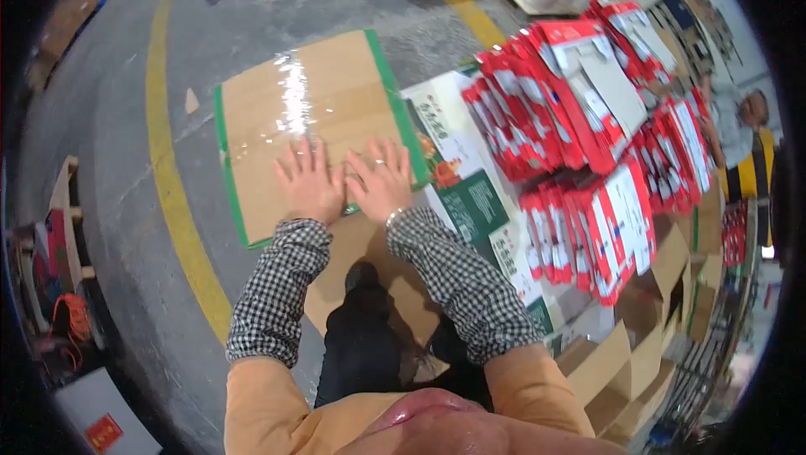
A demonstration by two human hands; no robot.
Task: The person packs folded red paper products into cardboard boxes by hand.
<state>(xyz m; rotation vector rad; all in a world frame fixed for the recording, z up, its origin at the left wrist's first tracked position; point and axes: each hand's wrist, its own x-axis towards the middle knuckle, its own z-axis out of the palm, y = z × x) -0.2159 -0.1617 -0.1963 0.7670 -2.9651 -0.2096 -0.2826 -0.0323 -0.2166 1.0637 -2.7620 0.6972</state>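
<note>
A brown cardboard box with green edges lies in front of me, clear shiny tape running across its top. My left hand rests flat on the near part of that top, fingers spread. Beside it, my right hand lies on the same face close to the right green edge, its fingers stretched out and a ring on one of them. Neither hand holds anything. Both forearms wear black-and-white checked sleeve covers.
To the right, stacks of folded red and white cartons stand on printed green and white sheets. Open cardboard boxes sit nearer me. Another person is at the far right. A yellow floor line runs on the left.
</note>
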